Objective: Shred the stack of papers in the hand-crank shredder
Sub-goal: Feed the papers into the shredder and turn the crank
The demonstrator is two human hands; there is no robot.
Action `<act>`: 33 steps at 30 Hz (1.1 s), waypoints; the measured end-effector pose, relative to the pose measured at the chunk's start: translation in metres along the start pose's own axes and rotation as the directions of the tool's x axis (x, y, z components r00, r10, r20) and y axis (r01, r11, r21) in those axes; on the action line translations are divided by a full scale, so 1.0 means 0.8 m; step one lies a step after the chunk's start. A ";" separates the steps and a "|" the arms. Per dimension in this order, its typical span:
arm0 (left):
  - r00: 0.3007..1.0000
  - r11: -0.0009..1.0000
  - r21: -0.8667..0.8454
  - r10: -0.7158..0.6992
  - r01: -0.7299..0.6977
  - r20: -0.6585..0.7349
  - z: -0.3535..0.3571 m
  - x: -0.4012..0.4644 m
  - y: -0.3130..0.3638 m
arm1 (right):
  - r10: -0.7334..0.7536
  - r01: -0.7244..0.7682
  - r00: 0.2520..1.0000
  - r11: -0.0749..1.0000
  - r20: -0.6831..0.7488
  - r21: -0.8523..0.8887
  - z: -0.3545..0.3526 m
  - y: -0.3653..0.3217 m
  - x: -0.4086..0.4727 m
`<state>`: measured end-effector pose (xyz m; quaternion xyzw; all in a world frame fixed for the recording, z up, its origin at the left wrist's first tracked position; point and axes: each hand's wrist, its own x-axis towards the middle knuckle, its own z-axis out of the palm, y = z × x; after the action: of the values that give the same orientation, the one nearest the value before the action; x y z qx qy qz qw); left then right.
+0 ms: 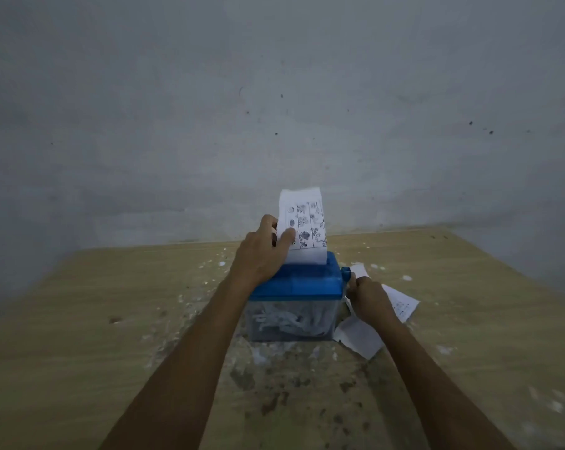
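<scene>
A small hand-crank shredder [307, 284] with a blue lid and a clear bin stands in the middle of the wooden table [112, 319]. White shreds [284, 321] fill the bin. A printed paper sheet [307, 228] stands upright in the lid's slot. My left hand [263, 251] pinches the sheet's left edge between thumb and fingers. My right hand [368, 298] grips the crank handle [346, 274] on the shredder's right side; the handle is mostly hidden by my fingers.
Loose white paper pieces [360, 337] lie on the table just right of the shredder, partly under my right hand. Small scraps and stains dot the tabletop. A grey wall [274, 108] rises straight behind the table's far edge.
</scene>
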<state>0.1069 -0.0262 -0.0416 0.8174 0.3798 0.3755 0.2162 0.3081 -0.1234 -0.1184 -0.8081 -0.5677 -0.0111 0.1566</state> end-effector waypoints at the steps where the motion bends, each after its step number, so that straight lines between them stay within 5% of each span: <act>1: 0.999 1.000 0.008 0.010 -0.011 0.035 -0.005 -0.002 -0.003 | 0.007 -0.007 1.000 1.000 -0.006 0.012 -0.002 -0.002 0.001; 6: 0.977 0.969 0.194 0.116 -0.150 0.179 -0.014 -0.031 -0.019 | 0.039 -0.040 0.999 0.998 0.017 0.042 -0.006 -0.006 0.008; 11: 0.981 0.957 0.237 0.139 -0.167 0.133 -0.009 -0.034 -0.024 | 0.044 -0.045 0.999 0.998 0.017 0.053 -0.007 -0.008 0.002; 17: 0.985 0.956 0.244 0.143 -0.164 0.099 -0.007 -0.036 -0.023 | -0.058 0.068 0.997 0.977 0.053 -0.200 0.007 0.003 -0.015; 21: 0.987 0.957 0.252 0.121 -0.143 0.102 -0.008 -0.035 -0.022 | -0.086 0.101 0.993 0.972 0.078 -0.211 0.002 0.007 -0.029; 26: 0.988 0.956 0.264 0.104 -0.131 0.115 -0.008 -0.035 -0.019 | -0.065 0.065 0.998 0.997 -0.002 -0.045 -0.011 0.013 -0.050; 28: 0.989 0.959 0.257 0.093 -0.121 0.117 -0.008 -0.036 -0.018 | -0.032 0.044 0.997 0.985 -0.071 0.166 -0.017 0.011 -0.054; 31: 0.990 0.963 0.248 0.078 -0.107 0.121 -0.009 -0.036 -0.017 | 0.149 -0.066 0.985 0.787 -0.086 0.613 -0.024 0.003 -0.054; 33: 0.989 0.963 0.244 0.082 -0.111 0.126 -0.009 -0.036 -0.017 | 0.213 -0.080 0.972 0.703 -0.102 0.707 -0.027 -0.001 -0.051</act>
<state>0.0824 -0.0397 -0.0586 0.8759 0.3706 0.2870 0.1143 0.2960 -0.1662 -0.1057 -0.7275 -0.4473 0.1453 0.4996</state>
